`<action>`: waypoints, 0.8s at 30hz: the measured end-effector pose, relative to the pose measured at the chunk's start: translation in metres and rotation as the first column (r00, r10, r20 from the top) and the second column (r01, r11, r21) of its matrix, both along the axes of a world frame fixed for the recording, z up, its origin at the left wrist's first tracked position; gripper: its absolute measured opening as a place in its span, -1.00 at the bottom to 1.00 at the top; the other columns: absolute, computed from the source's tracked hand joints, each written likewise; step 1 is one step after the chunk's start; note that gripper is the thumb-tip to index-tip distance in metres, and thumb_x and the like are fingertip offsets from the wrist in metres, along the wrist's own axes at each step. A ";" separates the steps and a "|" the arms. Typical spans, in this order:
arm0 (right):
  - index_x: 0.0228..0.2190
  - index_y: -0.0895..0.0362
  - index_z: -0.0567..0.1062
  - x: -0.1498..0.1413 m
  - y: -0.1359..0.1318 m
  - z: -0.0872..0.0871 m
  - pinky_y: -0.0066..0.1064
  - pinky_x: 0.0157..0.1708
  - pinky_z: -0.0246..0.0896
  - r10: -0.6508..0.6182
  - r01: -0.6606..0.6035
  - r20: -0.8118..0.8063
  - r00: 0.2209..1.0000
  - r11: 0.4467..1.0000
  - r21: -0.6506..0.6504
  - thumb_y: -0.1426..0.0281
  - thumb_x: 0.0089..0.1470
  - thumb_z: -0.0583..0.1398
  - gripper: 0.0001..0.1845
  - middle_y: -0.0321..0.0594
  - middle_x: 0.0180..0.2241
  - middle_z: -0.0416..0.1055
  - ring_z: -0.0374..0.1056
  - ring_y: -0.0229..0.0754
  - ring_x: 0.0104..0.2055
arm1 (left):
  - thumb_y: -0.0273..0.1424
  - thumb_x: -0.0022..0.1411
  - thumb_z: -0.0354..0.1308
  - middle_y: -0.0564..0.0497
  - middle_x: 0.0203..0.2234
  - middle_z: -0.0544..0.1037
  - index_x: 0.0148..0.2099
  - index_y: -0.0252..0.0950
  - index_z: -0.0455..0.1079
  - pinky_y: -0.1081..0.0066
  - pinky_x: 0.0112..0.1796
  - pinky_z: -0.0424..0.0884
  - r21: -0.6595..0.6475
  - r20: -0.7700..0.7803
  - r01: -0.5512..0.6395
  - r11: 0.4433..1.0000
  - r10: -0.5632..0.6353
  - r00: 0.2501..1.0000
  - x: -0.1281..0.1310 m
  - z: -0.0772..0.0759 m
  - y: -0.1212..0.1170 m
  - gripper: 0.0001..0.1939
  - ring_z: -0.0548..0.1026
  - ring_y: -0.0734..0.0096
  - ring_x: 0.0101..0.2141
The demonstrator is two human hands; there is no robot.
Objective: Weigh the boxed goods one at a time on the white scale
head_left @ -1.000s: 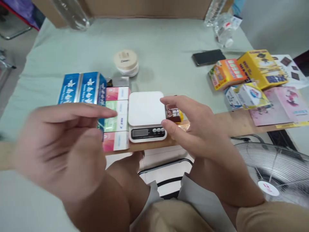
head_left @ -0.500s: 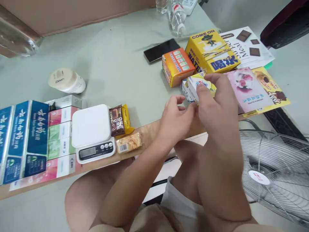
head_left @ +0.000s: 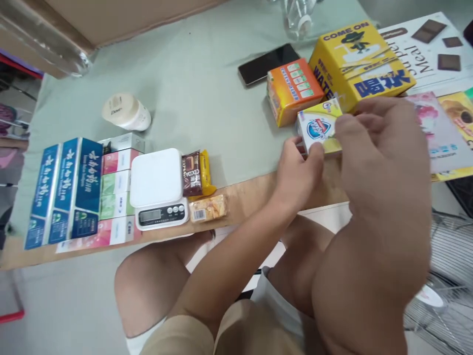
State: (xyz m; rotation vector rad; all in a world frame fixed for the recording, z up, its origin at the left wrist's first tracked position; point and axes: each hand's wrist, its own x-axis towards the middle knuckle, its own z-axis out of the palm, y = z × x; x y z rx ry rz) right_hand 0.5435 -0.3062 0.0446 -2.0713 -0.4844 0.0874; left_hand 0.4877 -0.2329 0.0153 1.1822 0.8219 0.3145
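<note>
A small white and yellow soap box [head_left: 320,127] with a blue shield logo lies at the near right of the table, between both hands. My left hand [head_left: 299,170] is closed at its near left corner, thumb on the front edge. At the right end of the box my right hand [head_left: 380,140] is closed, thumb against the edge; its other fingers are partly hidden. Just behind the soap box stand an orange box [head_left: 295,91] and a larger yellow carton [head_left: 364,64].
A white kitchen scale [head_left: 157,177] stands left of centre, with snack packs [head_left: 195,172] beside it. Blue toothpaste boxes [head_left: 70,187] and tissue packs [head_left: 118,182] lie further left. A phone [head_left: 266,64], a white bottle [head_left: 127,111] and a fan [head_left: 451,256] are also around.
The view has swung, so the table's things sit differently in the picture. The soap box now shows its logo face more fully, and both hands have stayed at it.
</note>
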 end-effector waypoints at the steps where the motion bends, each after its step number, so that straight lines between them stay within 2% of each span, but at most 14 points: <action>1: 0.01 -0.10 0.50 -0.008 0.005 0.009 0.31 0.13 0.34 -0.078 0.078 -0.005 0.997 0.997 -0.018 0.00 0.20 0.26 -0.58 -0.03 0.06 0.50 0.48 0.20 0.08 | -0.28 0.49 0.13 -0.14 0.10 0.58 0.12 -0.22 0.24 0.34 -0.02 0.56 -0.010 0.028 -0.011 1.000 0.012 1.000 -0.012 0.007 0.004 -0.74 0.62 0.23 0.04; 3: -0.04 -0.08 0.54 -0.026 0.016 0.022 0.30 0.13 0.36 -0.044 0.044 -0.016 0.999 0.999 0.012 0.11 0.14 0.32 -0.64 -0.03 0.07 0.53 0.49 0.21 0.10 | -0.29 0.49 0.13 -0.14 0.12 0.57 0.15 -0.24 0.24 0.36 0.02 0.56 0.026 0.086 -0.021 0.999 0.019 0.996 -0.043 0.021 0.017 -0.72 0.61 0.25 0.05; 5: -0.08 -0.08 0.53 -0.045 0.030 0.026 0.17 0.06 0.47 0.105 -0.094 -0.071 0.992 0.985 0.144 0.21 0.11 0.36 -0.68 -0.07 0.07 0.56 0.50 0.17 0.14 | -0.29 0.48 0.13 -0.13 0.14 0.57 0.16 -0.23 0.28 0.35 0.02 0.57 0.151 0.114 -0.014 0.988 -0.003 0.993 -0.082 0.035 0.036 -0.72 0.62 0.26 0.03; 8: -0.04 -0.11 0.44 -0.078 0.053 0.020 -0.12 -0.16 0.59 0.412 -0.333 -0.154 0.898 0.866 0.373 0.28 0.14 0.35 -0.64 -0.15 0.07 0.58 0.54 0.05 0.13 | -0.29 0.47 0.14 -0.12 0.13 0.58 0.17 -0.19 0.35 0.28 0.01 0.60 0.385 0.073 0.016 0.923 -0.048 0.996 -0.147 0.050 0.066 -0.72 0.64 0.21 -0.01; 10: 0.02 -0.13 0.36 -0.104 0.070 0.014 -0.23 -0.29 0.59 0.536 -0.414 -0.199 0.820 0.797 0.439 0.27 0.14 0.36 -0.55 -0.20 -0.01 0.60 0.61 -0.02 -0.01 | -0.27 0.48 0.11 -0.13 0.11 0.60 0.19 -0.18 0.38 0.19 0.02 0.60 0.508 -0.023 0.068 0.858 -0.066 0.998 -0.191 0.059 0.085 -0.70 0.64 0.15 0.00; 12: 0.06 -0.14 0.30 -0.130 0.088 0.012 -0.26 -0.35 0.60 0.607 -0.455 -0.261 0.751 0.762 0.462 0.25 0.11 0.39 -0.45 -0.27 -0.12 0.61 0.63 -0.08 -0.17 | -0.22 0.49 0.10 -0.14 0.12 0.60 0.19 -0.18 0.41 0.11 0.07 0.57 0.633 -0.135 0.094 0.768 -0.009 0.991 -0.234 0.066 0.104 -0.68 0.61 0.09 0.05; 13: 0.07 -0.14 0.29 -0.143 0.097 0.011 -0.25 -0.36 0.62 0.626 -0.468 -0.297 0.721 0.756 0.457 0.25 0.08 0.40 -0.40 -0.29 -0.15 0.61 0.63 -0.09 -0.21 | -0.20 0.48 0.10 -0.15 0.13 0.60 0.19 -0.19 0.43 0.08 0.11 0.55 0.708 -0.170 0.076 0.702 0.065 0.983 -0.255 0.069 0.114 -0.66 0.60 0.07 0.09; 16: 0.09 -0.14 0.28 -0.172 0.126 0.009 -0.22 -0.35 0.65 0.647 -0.522 -0.398 0.651 0.761 0.384 0.21 0.02 0.43 -0.33 -0.30 -0.19 0.59 0.64 -0.05 -0.20 | -0.17 0.46 0.11 -0.16 0.15 0.60 0.20 -0.25 0.46 0.07 0.23 0.46 0.892 -0.169 -0.017 0.452 0.366 0.915 -0.314 0.072 0.149 -0.60 0.54 0.07 0.18; 17: 0.09 -0.14 0.28 -0.179 0.138 0.007 -0.23 -0.37 0.65 0.645 -0.540 -0.419 0.639 0.764 0.354 0.20 0.01 0.44 -0.32 -0.30 -0.20 0.58 0.64 -0.04 -0.20 | -0.17 0.45 0.12 -0.17 0.14 0.60 0.22 -0.28 0.46 0.06 0.24 0.46 0.916 -0.175 -0.018 0.402 0.439 0.881 -0.331 0.071 0.161 -0.57 0.53 0.06 0.19; 18: 0.10 -0.13 0.29 -0.184 0.151 0.005 -0.24 -0.40 0.63 0.645 -0.557 -0.430 0.632 0.764 0.325 0.20 0.00 0.44 -0.30 -0.29 -0.20 0.58 0.64 -0.03 -0.21 | -0.17 0.43 0.13 -0.18 0.16 0.59 0.24 -0.30 0.46 0.04 0.26 0.45 0.922 -0.212 0.007 0.386 0.492 0.844 -0.346 0.069 0.172 -0.54 0.52 0.03 0.21; 19: 0.12 -0.13 0.29 -0.188 0.165 0.003 -0.25 -0.44 0.61 0.647 -0.575 -0.431 0.629 0.760 0.302 0.20 0.00 0.43 -0.29 -0.29 -0.20 0.58 0.63 -0.04 -0.24 | -0.18 0.41 0.16 -0.19 0.20 0.56 0.26 -0.29 0.46 -0.01 0.30 0.41 0.913 -0.277 0.049 0.404 0.531 0.801 -0.359 0.066 0.182 -0.52 0.48 -0.02 0.26; 20: 0.14 -0.12 0.29 -0.191 0.180 0.000 -0.26 -0.46 0.59 0.649 -0.593 -0.430 0.627 0.756 0.277 0.21 0.01 0.42 -0.29 -0.28 -0.19 0.58 0.63 -0.05 -0.27 | -0.19 0.38 0.19 -0.20 0.27 0.51 0.29 -0.26 0.46 -0.09 0.35 0.33 0.888 -0.362 0.099 0.448 0.554 0.750 -0.369 0.062 0.191 -0.49 0.41 -0.08 0.33; 22: 0.18 -0.11 0.29 -0.195 0.213 -0.008 -0.23 -0.45 0.59 0.654 -0.621 -0.415 0.632 0.748 0.233 0.26 0.03 0.40 -0.28 -0.27 -0.19 0.59 0.61 -0.06 -0.30 | -0.20 0.32 0.25 -0.14 0.41 0.35 0.35 -0.15 0.43 -0.31 0.44 0.08 0.800 -0.545 0.191 0.569 0.554 0.630 -0.380 0.056 0.202 -0.42 0.16 -0.23 0.47; 24: 0.18 -0.09 0.30 -0.199 0.245 -0.017 -0.15 -0.34 0.63 0.670 -0.645 -0.391 0.631 0.733 0.215 0.34 0.03 0.38 -0.28 -0.28 -0.22 0.59 0.61 -0.06 -0.28 | -0.16 0.28 0.30 -0.05 0.52 0.15 0.40 -0.01 0.37 -0.49 0.43 -0.15 0.699 -0.676 0.245 0.672 0.511 0.531 -0.382 0.052 0.207 -0.34 -0.10 -0.32 0.54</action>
